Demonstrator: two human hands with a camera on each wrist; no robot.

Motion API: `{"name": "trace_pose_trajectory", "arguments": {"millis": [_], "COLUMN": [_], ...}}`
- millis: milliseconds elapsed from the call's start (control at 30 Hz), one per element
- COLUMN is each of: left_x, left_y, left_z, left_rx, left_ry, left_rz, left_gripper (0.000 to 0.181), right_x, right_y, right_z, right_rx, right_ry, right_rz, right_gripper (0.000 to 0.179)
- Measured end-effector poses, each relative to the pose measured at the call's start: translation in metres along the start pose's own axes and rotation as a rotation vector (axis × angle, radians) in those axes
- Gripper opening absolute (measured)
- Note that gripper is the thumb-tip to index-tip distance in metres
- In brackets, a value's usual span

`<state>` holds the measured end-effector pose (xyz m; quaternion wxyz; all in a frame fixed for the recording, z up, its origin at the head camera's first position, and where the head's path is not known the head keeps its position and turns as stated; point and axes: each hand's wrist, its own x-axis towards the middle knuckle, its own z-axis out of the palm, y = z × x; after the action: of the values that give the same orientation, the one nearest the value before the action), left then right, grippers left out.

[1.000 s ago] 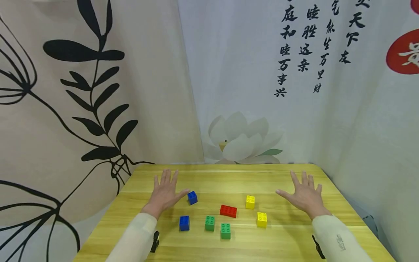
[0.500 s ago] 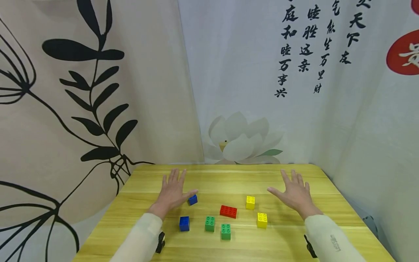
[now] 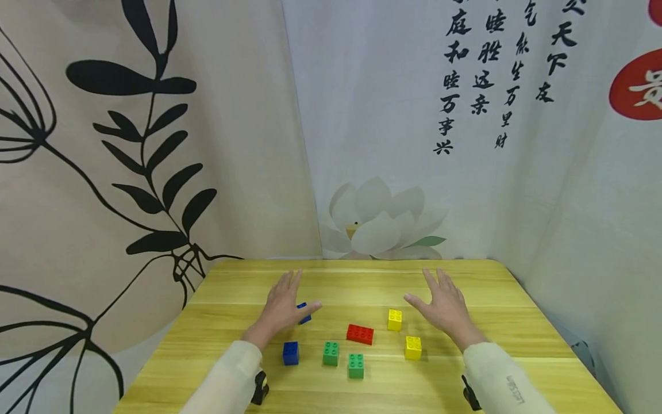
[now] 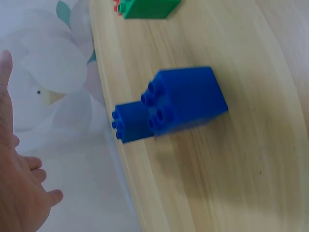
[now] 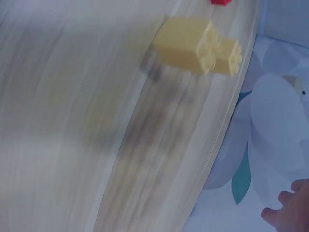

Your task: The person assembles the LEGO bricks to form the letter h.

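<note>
My left hand (image 3: 281, 305) hovers over the left part of the table with its fingers spread and nothing in its grasp. It overlaps the far blue brick (image 3: 305, 317) in the head view. Nearer to me is another blue brick (image 3: 291, 353); both show in the left wrist view, the near brick (image 4: 190, 99) in front. My right hand (image 3: 445, 305) hangs on the right, fingers apart, holding nothing. Closest to it are a far yellow brick (image 3: 395, 319) and a near yellow brick (image 3: 413, 348). Between the hands lie a red brick (image 3: 360, 334) and two green bricks, left (image 3: 331, 353) and right (image 3: 355, 365).
The wooden table (image 3: 465, 397) has rounded far corners and carries all the bricks. A printed curtain (image 3: 248, 144) with plants, a lotus and writing hangs right behind its far edge. Another pale cloth (image 3: 595, 230) runs along the right side.
Both hands have moved inward toward each other, the left hand to the right and the right hand to the left. The left hand now covers part of the far blue brick. The bricks stay put.
</note>
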<state>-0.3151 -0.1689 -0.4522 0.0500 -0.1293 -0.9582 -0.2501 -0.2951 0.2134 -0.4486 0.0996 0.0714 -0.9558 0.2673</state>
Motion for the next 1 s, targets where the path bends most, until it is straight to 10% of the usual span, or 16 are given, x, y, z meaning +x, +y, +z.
{"name": "trace_pose_trajectory", "arguments": {"millis": [367, 1000], "left_x": [-0.008, -0.024], "left_y": [0.012, 0.019], "left_z": [0.012, 0.032], "left_rx": [-0.312, -0.531], "left_ry": [-0.038, -0.077], "left_rz": [-0.074, -0.095], "left_gripper": [0.097, 0.091], "right_x": [-0.004, -0.025], "right_y": [-0.026, -0.059], "right_z": [0.022, 0.058], "right_rx": [0.064, 0.280], "right_ry": [-0.018, -0.089], "right_rz": [-0.033, -0.057], "right_gripper": [0.089, 0.072]}}
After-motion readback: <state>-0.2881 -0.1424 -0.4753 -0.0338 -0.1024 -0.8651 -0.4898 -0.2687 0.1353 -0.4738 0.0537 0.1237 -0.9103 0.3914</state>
